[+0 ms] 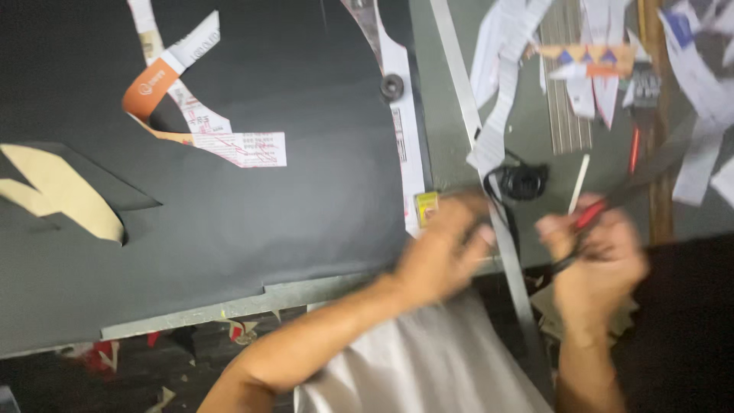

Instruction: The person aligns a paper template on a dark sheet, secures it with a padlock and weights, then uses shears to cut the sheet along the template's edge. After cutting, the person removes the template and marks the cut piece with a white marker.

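Looking down from the head camera, the right hand [600, 256] is curled around a pair of scissors [612, 200] with red handles, the dark blades running up and to the right over the counter [451, 138]. Its fingers are closed on the handles, though motion blur hides the exact grip. The left hand [447, 248] sits just beside it, at the near edge of the counter, fingers bent downward and close together; the blur makes it impossible to tell whether they pinch anything.

Between the two hands runs a long grey metal strip [478, 145], crossing the counter from the top and passing down toward the person's lap. A black coiled object [524, 182] lies just past the hands, touching the strip, and a thin white stick [579, 183] lies beside it.

Left of the hands, a large black sheet [267, 206] covers most of the counter. On it lie printed paper scraps [245, 147], an orange band [153, 84] and a tan cardboard shape [57, 191]. A white paper strip [405, 130] follows the sheet's right edge, with a small black round weight [392, 86] on it and a little yellow tag [426, 206] near the left hand.

Farther back on the right, loose white paper cuttings [505, 69] pile up over the counter, crowding the space behind the scissors.
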